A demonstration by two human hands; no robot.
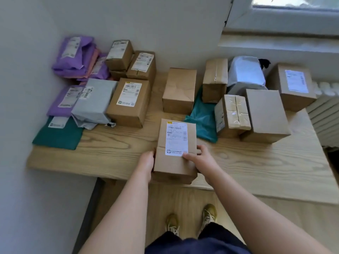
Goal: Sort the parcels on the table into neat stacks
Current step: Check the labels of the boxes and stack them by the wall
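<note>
Soft daylight from the window (295, 5) upper right — edges bend, slight overall blur.

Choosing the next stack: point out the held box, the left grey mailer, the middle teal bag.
Held box (170, 165): head view, bare cardboard below label.
Grey mailer (93, 101): head view, top face.
Teal bag (202, 116): head view, exposed middle.

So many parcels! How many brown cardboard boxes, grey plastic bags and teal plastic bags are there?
Brown cardboard boxes: 10, one mostly hidden
Grey plastic bags: 2
Teal plastic bags: 2
Total: 14
</note>
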